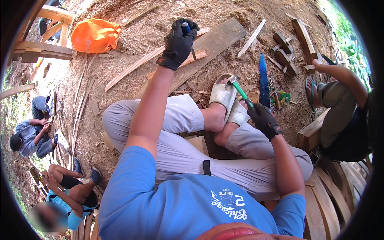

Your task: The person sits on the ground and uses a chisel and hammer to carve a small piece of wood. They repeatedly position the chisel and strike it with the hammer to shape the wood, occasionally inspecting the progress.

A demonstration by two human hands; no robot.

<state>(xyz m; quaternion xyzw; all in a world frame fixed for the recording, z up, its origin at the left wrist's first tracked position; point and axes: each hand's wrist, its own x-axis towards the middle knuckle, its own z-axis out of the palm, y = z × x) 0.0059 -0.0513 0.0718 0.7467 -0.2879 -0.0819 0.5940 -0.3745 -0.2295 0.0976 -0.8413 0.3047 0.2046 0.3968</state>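
My gloved left hand is raised ahead of my knee, its fingers wrapped around a blue-handled chisel. The chisel's narrow metal shaft points down toward a light wood strip; whether they touch, I cannot tell. Beneath the strip lies a wide, weathered plank. In my gloved right hand, above my right shin, is a hammer with a green and black handle. The hammer's metal head is up by my pale sandals, tilted away from me. A second light strip lies left of the plank.
A long blue blade, like a handsaw's, lies right of my feet. Wood blocks are beyond it. An orange bag sits far left by a wooden frame. A co-worker sits close on my right; two others sit left. Shavings cover the ground.
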